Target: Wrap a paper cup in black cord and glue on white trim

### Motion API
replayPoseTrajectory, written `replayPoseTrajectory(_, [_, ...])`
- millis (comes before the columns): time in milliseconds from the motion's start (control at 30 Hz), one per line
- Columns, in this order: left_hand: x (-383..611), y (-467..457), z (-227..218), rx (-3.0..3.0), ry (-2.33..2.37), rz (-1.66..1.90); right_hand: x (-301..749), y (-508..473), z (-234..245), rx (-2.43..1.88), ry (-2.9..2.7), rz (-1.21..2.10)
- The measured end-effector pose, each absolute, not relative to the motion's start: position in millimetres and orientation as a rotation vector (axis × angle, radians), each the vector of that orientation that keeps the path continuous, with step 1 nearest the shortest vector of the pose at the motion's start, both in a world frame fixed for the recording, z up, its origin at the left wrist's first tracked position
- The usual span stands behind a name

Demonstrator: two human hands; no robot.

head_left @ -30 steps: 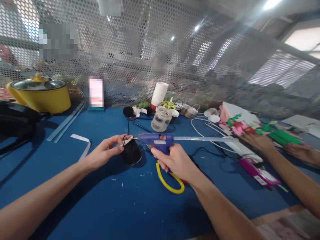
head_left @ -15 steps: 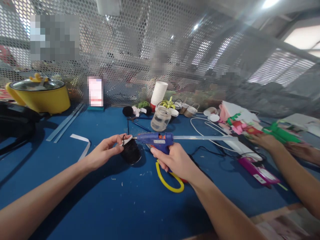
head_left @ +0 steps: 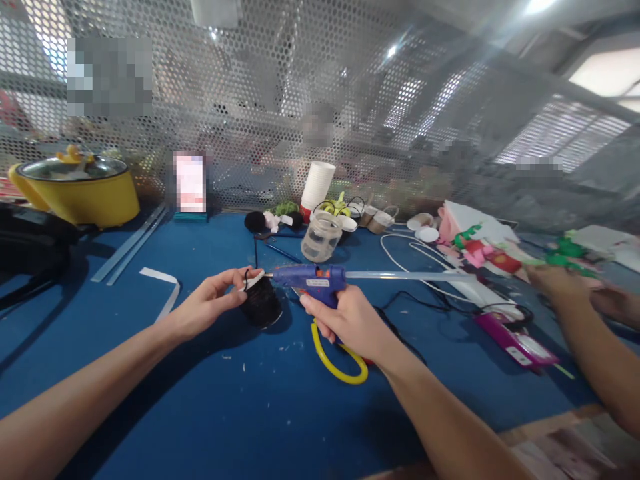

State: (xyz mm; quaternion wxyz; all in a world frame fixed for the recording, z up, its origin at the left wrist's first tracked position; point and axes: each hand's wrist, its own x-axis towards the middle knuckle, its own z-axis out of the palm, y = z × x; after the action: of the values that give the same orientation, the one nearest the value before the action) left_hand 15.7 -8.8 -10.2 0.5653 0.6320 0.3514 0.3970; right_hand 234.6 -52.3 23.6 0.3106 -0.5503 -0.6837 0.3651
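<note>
My right hand [head_left: 350, 320] is wrapped round the grip of a blue glue gun [head_left: 313, 277], whose clear glue stick [head_left: 405, 275] sticks out to the right. The gun's nozzle points left and touches a small white piece [head_left: 254, 281] pinched in my left hand [head_left: 210, 303]. That piece sits at the rim of a black cup-shaped object [head_left: 262, 305] just below my left fingers, above the blue table [head_left: 210, 400].
A co-worker's hands [head_left: 560, 283] handle green and pink craft pieces at the right. A yellow pot [head_left: 80, 190], clear jar [head_left: 321, 237], stack of white cups [head_left: 318, 185], white cable [head_left: 420, 260], magenta box [head_left: 515, 341] and yellow-handled scissors [head_left: 337, 357] lie about. A perforated metal screen [head_left: 280, 120] closes the back.
My hands hold almost still with the nozzle at the white piece. The co-worker's hands at the right have moved further right with the green pieces.
</note>
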Motion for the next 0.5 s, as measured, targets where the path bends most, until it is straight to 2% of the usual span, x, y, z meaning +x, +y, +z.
replayPoseTrajectory(500, [16.9, -9.7, -8.3, 1.49, 0.792, 0.93, 230.5, -57.4, 26.5, -1.478, -1.823, 0.965])
